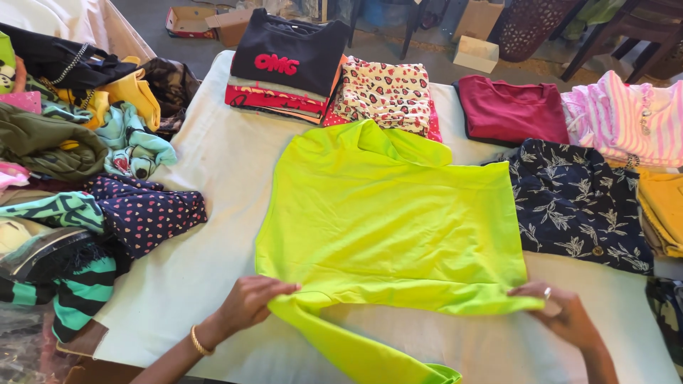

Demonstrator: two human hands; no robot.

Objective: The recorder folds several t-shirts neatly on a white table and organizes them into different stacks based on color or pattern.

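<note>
a neon yellow-green long-sleeved top [388, 213] of soft, smooth knit lies spread flat in the middle of a table covered with a white cloth [213, 178], faint creases running across its body. the left hand [249, 302], with a gold bangle at the wrist, pinches the lower left corner of the top's hem, fingers closed on the fabric just where one sleeve trails off toward the table's near edge. the right hand [562, 313], wearing a ring, grips the lower right corner of the hem, fingers folded over the cloth. the top stretches between the two hands, its collar pointing away from the person. behind it, at the far edge of the table, sits a stack of folded clothes topped by a black sweater [288, 50] with raised red lettering, and beside that a folded cream garment printed with small hearts [384, 92]. farther right lie a folded maroon top [512, 110], a pink and white striped shirt [633, 117], a navy shirt with a pale leaf print [576, 206] touching the neon top's right edge, and a mustard garment [665, 210]. on the left, a loose heap of unfolded clothes [78, 185] mixes olive, teal, yellow and dark dotted fabrics. on the floor beyond the table stand open cardboard boxes [213, 21] and a small pale box [475, 53].
</note>
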